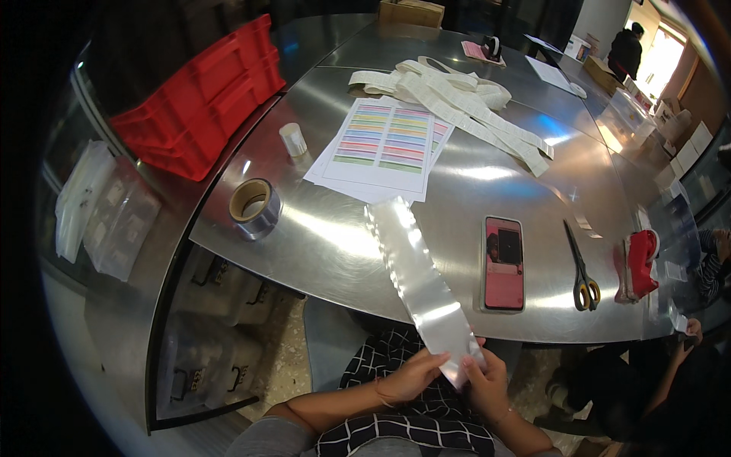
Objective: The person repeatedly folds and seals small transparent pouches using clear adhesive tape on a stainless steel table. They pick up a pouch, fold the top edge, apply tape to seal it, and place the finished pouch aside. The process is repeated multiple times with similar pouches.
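A long, shiny, see-through plastic strip with wavy edges slants from my lap up over the table's front edge. Its lower end is pinched by my left hand on one side and by my right hand on the other, thumbs on top. The far end of the strip lies near the lower edge of printed sheets with coloured rows. To its right a phone in a pink case rests on the metal table, and beyond that, black scissors with yellow-lined handles.
A wide tape roll and a small white roll stand at the left. Long paper strips are heaped behind the sheets. A red tape dispenser is at right, near another person's hand. A red crate stands far left.
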Motion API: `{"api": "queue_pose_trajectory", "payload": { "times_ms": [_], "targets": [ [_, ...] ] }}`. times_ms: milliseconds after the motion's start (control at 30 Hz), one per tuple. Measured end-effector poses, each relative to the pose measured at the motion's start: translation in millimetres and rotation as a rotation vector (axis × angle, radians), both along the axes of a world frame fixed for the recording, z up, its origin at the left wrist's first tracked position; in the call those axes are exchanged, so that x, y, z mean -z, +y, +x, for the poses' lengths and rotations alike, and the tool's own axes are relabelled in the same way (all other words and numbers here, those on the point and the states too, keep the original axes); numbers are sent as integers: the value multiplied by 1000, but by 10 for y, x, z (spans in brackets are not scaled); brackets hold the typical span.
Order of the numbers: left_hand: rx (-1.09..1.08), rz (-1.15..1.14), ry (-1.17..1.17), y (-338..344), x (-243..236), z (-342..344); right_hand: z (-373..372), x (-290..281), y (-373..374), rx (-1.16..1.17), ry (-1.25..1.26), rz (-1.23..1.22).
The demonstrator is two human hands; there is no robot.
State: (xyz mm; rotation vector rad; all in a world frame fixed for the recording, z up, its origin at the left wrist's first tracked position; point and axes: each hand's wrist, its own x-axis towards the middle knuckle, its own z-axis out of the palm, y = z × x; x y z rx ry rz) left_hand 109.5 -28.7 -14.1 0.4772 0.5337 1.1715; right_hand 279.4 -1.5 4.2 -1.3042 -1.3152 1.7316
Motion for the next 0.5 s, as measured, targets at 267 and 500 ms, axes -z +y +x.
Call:
{"api": "queue_pose_trajectory", "payload": {
  "times_ms": [267, 500],
  "targets": [
    [-443, 105, -661, 468, -278, -900, 480, -949, 155, -330, -425, 527],
    [-678, 387, -329, 458, -164, -1705, 245, -985, 454, -368, -579, 838]
  ]
}}
